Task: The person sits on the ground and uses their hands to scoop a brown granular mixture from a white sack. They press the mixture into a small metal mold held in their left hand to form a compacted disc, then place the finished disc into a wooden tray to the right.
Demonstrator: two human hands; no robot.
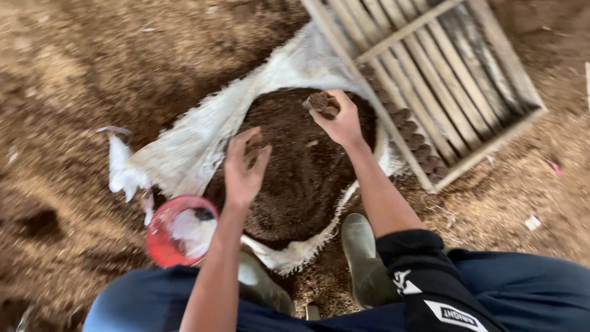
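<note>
A person's right hand point(342, 120) is gripping a small brown soil-filled pot point(322, 103) over a mound of dark soil point(295, 178), while the left hand point(243, 167) is hovering open-fingered just above it. The soil is lying on a white sack point(196, 141), beside a red bowl point(178, 232) and a slatted wooden tray point(442, 67) holding a row of filled pots point(418, 138).

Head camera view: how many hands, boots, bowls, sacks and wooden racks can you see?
Hands: 2, left hand, right hand gripping a brown lump
Green boots: 2
Red bowl: 1
White sack: 1
Wooden rack: 1
Total: 7
</note>
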